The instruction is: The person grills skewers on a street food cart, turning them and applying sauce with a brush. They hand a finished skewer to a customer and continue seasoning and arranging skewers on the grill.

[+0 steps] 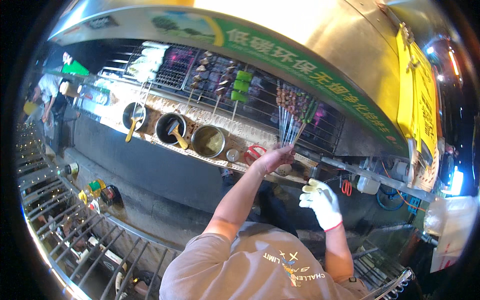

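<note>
My bare left hand (277,159) grips the lower ends of a bunch of skewers (287,125), mostly metal, with a few bamboo-coloured sticks at the right side. Small meat pieces (290,99) and green vegetable pieces (310,112) on their upper ends lie over the grill bars (262,97). My right hand (322,204) wears a white glove; it is raised in front of my body, fingers apart, holding nothing. By my left wrist are red-handled scissors (255,153) and a shaker with a holed top (284,170). Skewered green squares (242,86) lie left of the bunch.
Along the ledge stand two pots (135,116) (170,127) with brushes, a pot of powder (208,140) and a small jar (232,154). More skewers (200,73) and a wire rack (172,65) lie leftward. Overhead is a metal hood (318,30); a railing (123,232) and another person (50,90) are left.
</note>
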Motion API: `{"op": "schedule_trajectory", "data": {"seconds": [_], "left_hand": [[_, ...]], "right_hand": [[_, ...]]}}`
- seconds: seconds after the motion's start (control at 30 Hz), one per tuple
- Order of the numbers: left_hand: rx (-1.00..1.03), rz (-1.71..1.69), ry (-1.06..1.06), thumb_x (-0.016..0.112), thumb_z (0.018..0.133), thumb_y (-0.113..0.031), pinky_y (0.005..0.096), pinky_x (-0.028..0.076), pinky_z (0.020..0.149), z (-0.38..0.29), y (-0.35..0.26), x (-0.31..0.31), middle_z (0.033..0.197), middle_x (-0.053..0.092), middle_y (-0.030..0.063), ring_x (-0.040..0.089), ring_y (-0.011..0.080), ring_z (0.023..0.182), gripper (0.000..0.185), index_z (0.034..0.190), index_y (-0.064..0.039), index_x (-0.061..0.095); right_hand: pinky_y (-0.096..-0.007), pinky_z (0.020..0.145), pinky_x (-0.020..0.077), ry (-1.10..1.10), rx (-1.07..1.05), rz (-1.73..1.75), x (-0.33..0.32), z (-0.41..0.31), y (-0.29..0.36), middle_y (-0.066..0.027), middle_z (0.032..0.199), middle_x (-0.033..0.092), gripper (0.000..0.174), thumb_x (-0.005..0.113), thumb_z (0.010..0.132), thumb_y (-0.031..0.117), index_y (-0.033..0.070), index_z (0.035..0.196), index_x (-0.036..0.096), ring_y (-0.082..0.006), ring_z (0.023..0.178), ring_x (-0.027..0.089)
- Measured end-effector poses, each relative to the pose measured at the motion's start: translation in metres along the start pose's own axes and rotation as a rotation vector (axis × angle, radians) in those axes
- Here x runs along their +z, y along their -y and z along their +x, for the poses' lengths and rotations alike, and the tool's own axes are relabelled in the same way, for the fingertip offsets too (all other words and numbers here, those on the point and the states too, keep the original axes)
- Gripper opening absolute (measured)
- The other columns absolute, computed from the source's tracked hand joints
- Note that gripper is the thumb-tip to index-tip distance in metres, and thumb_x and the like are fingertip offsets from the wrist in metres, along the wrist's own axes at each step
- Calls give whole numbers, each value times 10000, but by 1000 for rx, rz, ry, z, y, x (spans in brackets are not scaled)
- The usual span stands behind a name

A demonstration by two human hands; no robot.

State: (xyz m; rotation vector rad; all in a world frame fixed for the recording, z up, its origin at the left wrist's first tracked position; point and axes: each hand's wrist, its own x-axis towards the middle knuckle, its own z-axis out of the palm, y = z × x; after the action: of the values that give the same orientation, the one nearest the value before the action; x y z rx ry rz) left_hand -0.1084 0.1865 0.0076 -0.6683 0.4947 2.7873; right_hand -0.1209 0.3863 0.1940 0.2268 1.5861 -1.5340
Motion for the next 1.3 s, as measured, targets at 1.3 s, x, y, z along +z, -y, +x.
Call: {"op": "schedule_trajectory", "data": {"seconds": [1.3], "left_hand": [[338,465,-609,583,945,-212,302,480,874,-131,52,-45,1157,626,146,595,194,1056,417,1258,56,513]], "right_hand": [[-351,800,529,302,-943,-1657,159,155,22,-108,960,692,215,593,848,221,89,952,727,-267,896,655]]}}
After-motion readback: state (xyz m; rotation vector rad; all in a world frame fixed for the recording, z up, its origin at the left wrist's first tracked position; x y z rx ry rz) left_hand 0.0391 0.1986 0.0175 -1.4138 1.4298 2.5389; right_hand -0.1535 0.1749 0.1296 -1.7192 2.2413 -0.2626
